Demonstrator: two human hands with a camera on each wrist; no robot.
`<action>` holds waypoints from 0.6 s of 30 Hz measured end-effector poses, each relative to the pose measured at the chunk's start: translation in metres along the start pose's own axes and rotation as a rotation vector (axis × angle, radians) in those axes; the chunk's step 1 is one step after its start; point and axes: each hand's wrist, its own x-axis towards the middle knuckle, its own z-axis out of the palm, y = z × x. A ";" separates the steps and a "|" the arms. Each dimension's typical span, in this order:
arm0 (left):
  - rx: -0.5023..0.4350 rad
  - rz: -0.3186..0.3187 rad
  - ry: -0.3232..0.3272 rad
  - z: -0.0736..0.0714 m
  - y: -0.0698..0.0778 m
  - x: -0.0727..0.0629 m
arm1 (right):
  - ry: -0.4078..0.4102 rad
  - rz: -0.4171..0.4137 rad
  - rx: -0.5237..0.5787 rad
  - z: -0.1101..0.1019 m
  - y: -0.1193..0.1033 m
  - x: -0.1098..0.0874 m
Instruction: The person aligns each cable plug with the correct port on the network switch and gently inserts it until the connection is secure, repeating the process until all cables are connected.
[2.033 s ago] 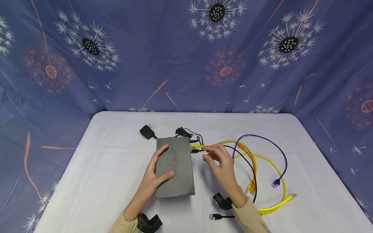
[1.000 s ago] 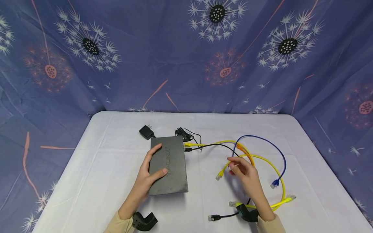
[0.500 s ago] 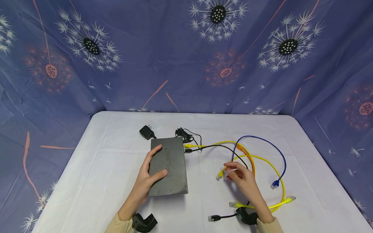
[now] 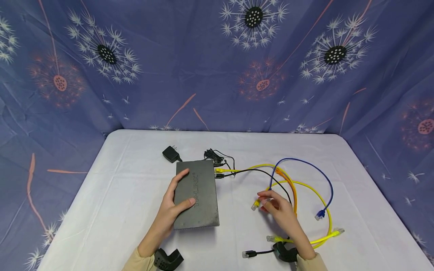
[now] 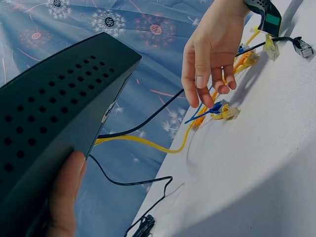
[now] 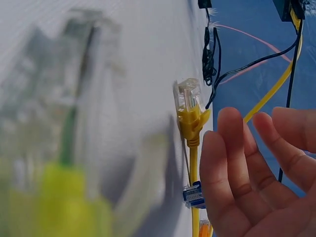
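A dark grey TP-LINK network switch (image 4: 207, 212) is in the head view, raised over the white table. My left hand (image 4: 166, 210) grips its left side, with the thumb and one finger on top; the other fingers are hidden. A yellow cable plug (image 4: 218, 170) and a black cable plug (image 4: 219, 175) sit at its right edge, near the thin power lead. To the right, my right hand (image 4: 283, 212) hovers above the cables, fingers loosely bent and holding nothing. Closest to it is a loose yellow network plug (image 6: 191, 111), with a blue plug (image 6: 193, 195) by its cable.
A black power adapter (image 4: 171, 154) and a bundled lead (image 4: 213, 154) lie behind the switch. On the right are a blue cable (image 4: 330, 180), an orange cable (image 4: 294, 192) and several loose plugs, among them a black plug (image 4: 249, 254) and a yellow plug (image 4: 274, 238).
My right hand has left the cables at the switch, moving right and toward me, then drifting slightly left to the loose yellow plug. The switch has shifted a little left in my left hand.
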 end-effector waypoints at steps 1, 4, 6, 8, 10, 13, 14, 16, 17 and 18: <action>-0.004 -0.001 -0.001 0.000 0.000 0.000 | -0.003 0.001 0.002 0.000 0.000 0.000; -0.012 -0.002 -0.006 0.000 -0.001 0.000 | -0.013 0.018 0.002 0.001 0.001 0.000; -0.015 -0.003 -0.007 0.000 -0.002 0.000 | -0.024 0.033 -0.002 0.002 0.002 0.000; -0.015 -0.003 -0.007 0.000 -0.002 0.000 | -0.036 0.042 -0.007 0.002 0.004 0.001; -0.018 -0.004 -0.007 0.001 -0.002 0.000 | -0.047 0.041 -0.015 0.003 0.005 0.001; -0.021 -0.005 -0.007 0.001 -0.002 0.000 | -0.060 0.040 -0.035 0.003 0.005 0.002; -0.020 -0.005 -0.008 0.001 -0.002 0.001 | -0.063 0.043 -0.040 0.004 0.005 0.002; -0.022 -0.004 -0.011 0.001 -0.002 0.001 | -0.068 0.054 -0.051 0.004 0.005 0.002; -0.021 -0.005 -0.011 0.002 -0.002 0.001 | -0.071 0.060 -0.056 0.004 0.005 0.003; -0.021 -0.004 -0.013 0.002 -0.002 0.001 | -0.072 0.066 -0.058 0.005 0.005 0.003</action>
